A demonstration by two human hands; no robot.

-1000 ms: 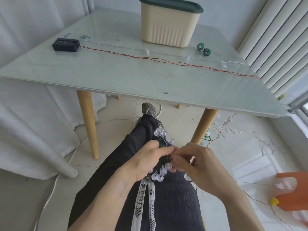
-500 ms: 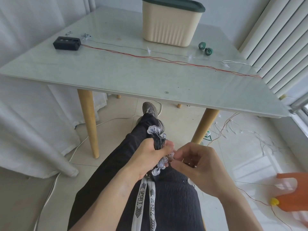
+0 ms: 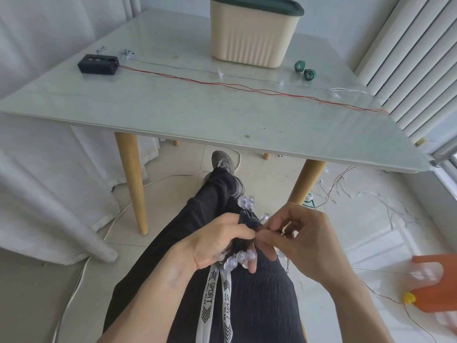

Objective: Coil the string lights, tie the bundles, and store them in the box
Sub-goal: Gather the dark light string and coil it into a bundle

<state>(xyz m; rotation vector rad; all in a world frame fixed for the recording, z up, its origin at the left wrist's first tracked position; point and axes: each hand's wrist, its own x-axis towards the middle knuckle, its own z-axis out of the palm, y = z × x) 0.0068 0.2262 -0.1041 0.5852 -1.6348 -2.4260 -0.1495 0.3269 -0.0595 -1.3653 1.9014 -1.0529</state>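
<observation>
Over my lap, my left hand (image 3: 217, 240) grips a coiled bundle of string lights (image 3: 243, 258) with dark wire and clear round bulbs sticking out above and below the fist. My right hand (image 3: 300, 237) pinches something thin at the middle of the bundle, right against my left thumb; what it pinches is too small to tell. The cream storage box (image 3: 252, 35) with a dark green lid stands at the back of the table. A second light string with red wire (image 3: 222, 83) lies stretched across the tabletop, running from a black battery pack (image 3: 98, 64).
Two green tape rolls (image 3: 304, 70) lie right of the box. The glass table (image 3: 173, 115) has wooden legs (image 3: 131, 179). More wires (image 3: 346, 191) trail over the floor at the right. An orange object (image 3: 435, 283) sits at the lower right. A white curtain (image 3: 37, 194) hangs left.
My left hand tilted the bundle, then lowered it a little. My right hand moved in closer and now pinches at the bundle's middle beside my left thumb.
</observation>
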